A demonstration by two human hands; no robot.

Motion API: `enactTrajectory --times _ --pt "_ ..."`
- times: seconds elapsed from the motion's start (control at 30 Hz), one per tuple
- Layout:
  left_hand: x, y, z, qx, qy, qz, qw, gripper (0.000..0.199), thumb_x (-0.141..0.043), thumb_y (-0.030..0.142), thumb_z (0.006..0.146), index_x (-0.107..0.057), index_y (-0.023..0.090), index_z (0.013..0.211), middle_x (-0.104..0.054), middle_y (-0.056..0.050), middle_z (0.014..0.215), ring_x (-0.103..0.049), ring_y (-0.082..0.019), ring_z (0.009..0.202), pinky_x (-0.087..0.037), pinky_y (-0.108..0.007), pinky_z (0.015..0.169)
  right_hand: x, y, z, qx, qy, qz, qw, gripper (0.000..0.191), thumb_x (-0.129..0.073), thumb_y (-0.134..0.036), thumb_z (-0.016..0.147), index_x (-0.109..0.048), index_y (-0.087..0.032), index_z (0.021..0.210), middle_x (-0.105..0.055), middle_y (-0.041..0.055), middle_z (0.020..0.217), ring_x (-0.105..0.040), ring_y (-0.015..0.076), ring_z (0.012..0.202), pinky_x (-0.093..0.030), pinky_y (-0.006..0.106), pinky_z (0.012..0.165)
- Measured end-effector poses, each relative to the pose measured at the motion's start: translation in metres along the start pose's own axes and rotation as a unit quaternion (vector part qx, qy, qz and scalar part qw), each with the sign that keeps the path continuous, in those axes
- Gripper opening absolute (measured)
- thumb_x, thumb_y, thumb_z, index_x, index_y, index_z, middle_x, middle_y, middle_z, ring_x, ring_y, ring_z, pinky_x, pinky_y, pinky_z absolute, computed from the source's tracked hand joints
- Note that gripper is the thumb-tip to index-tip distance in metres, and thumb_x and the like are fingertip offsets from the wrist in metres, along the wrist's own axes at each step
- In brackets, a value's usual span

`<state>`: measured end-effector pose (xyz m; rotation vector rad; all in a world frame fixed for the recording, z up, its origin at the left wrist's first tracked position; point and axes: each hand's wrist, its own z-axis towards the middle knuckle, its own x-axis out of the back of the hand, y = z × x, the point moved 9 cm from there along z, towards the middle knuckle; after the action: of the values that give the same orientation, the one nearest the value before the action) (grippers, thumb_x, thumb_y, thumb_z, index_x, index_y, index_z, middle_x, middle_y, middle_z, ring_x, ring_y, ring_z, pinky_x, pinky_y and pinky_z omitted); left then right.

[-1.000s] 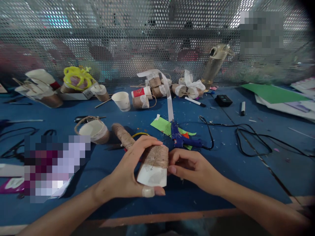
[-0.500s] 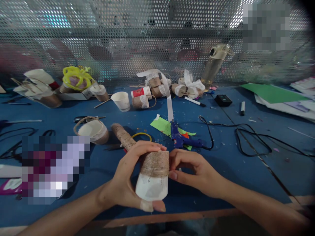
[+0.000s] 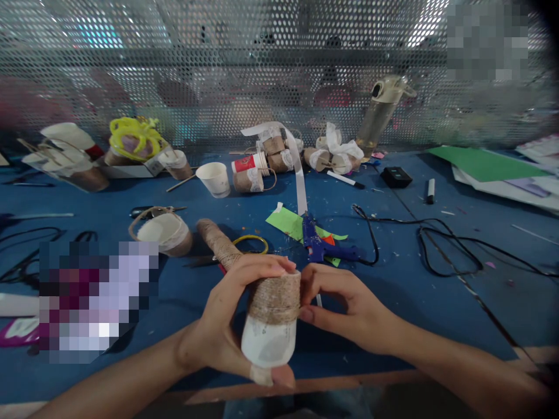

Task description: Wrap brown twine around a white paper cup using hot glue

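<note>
A white paper cup [image 3: 268,343] lies tilted in my left hand [image 3: 222,317], with the thumb across one end and the fingers over the other. Jute twine [image 3: 275,297] is wound in close rows around the far half of the cup; the near half is bare white. My right hand [image 3: 349,302] is at the cup's right side, thumb and fingers pinched on the twine near the lower edge of the winding. The strand between those fingertips is mostly hidden. Beyond my left hand lies a roll of twine [image 3: 218,240], beside scissors [image 3: 203,262] partly covered by it.
A blue glue gun [image 3: 321,244] rests on green paper [image 3: 283,223], its black cable [image 3: 430,221] looping right. A twine-handled cup [image 3: 168,233] stands left. Along the mesh screen [image 3: 244,75] are decorated cups [image 3: 248,180], a plain cup [image 3: 213,177] and a bottle [image 3: 379,113].
The cup has tipped slightly and sits a little lower, with more of its far rim showing. My left hand has shifted down with it; my right hand stays pinched at its side.
</note>
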<state>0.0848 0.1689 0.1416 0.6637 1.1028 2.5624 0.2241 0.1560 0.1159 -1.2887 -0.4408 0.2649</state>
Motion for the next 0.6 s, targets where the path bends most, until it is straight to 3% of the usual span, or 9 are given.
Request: enactTrajectory --times 0.2,0.43,0.6 --pt "-0.0012 -0.0012 -0.0008 0.009 -0.006 -0.023 1.0 0.099 -0.09 0.062 0.048 -0.052 0.026 0.133 -0.061 -0.011 0.118 -0.062 -0.034 0.112 -0.05 -0.052 0.101 -0.0008 -0.0013 -0.0006 0.008 -0.011 0.029 0.999 0.007 -0.071 -0.022 0.09 -0.068 -0.02 0.084 -0.066 0.0018 0.092 -0.062 0.0152 0.09 -0.049 0.031 0.086" --pt "0.0036 -0.0033 -0.0023 0.011 0.039 -0.063 0.997 0.097 -0.087 0.067 0.05 -0.054 0.024 0.13 -0.058 -0.012 0.12 -0.062 -0.033 0.106 -0.052 -0.053 0.097 -0.003 0.0006 -0.0009 -0.003 -0.027 0.054 0.998 0.006 -0.068 -0.023 0.092 -0.067 -0.019 0.087 -0.066 0.0029 0.095 -0.062 0.0157 0.091 -0.05 0.032 0.086" --pt "0.0003 -0.0025 -0.001 0.002 0.02 -0.068 0.998 0.098 -0.089 0.064 0.049 -0.054 0.023 0.13 -0.059 -0.011 0.117 -0.062 -0.032 0.106 -0.052 -0.052 0.099 -0.0028 -0.0008 -0.0006 0.006 -0.023 0.04 0.999 0.007 -0.068 -0.018 0.091 -0.065 -0.019 0.085 -0.065 0.0019 0.092 -0.061 0.015 0.089 -0.049 0.032 0.088"
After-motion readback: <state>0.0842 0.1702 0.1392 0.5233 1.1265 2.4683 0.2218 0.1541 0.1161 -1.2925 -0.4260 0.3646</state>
